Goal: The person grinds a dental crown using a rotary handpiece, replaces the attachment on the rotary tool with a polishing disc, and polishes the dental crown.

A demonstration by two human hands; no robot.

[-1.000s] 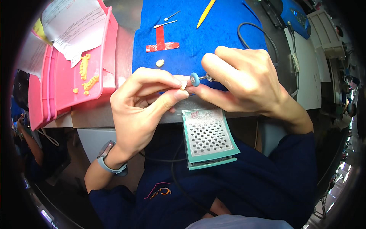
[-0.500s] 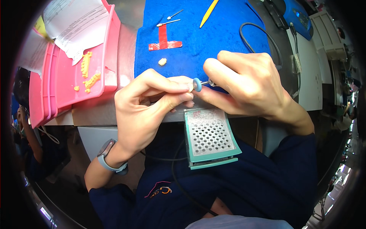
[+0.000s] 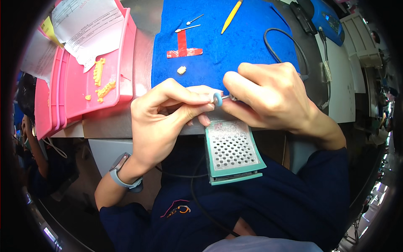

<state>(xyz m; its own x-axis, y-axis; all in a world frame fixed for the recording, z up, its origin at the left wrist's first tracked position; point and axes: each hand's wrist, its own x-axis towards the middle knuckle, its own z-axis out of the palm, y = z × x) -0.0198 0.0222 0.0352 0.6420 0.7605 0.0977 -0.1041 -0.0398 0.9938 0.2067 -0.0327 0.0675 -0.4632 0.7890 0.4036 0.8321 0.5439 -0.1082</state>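
Note:
My right hand (image 3: pixel 268 94) is closed around a rotary handpiece whose body is mostly hidden in the fist. Its metal shank (image 3: pixel 226 97) points left and carries a small blue polishing wheel (image 3: pixel 218 100). Thumb and fingertips of my left hand (image 3: pixel 161 113) pinch a tiny pale piece, largely covered by them, right against the wheel's left face. Both hands are held over the bench edge, above a green-framed suction grille with round holes (image 3: pixel 233 147). Beyond them, a pale yellow dental crown (image 3: pixel 181 70) lies on a blue towel (image 3: pixel 235 50).
Two burs (image 3: pixel 187 29) lie by red tape (image 3: pixel 181 44) on the towel, with a yellow pencil-like tool (image 3: pixel 231 17) farther right. At left, a pink tray (image 3: pixel 121 80) holds papers (image 3: pixel 88 31) and orange-yellow tooth models (image 3: pixel 98 71). A blue control unit (image 3: pixel 327 23) and dark cord (image 3: pixel 289 33) are far right.
The view has shifted slightly, so the tray and towel sit a little farther right. The blue wheel has turned to show more of its left face. Both grips stay the same.

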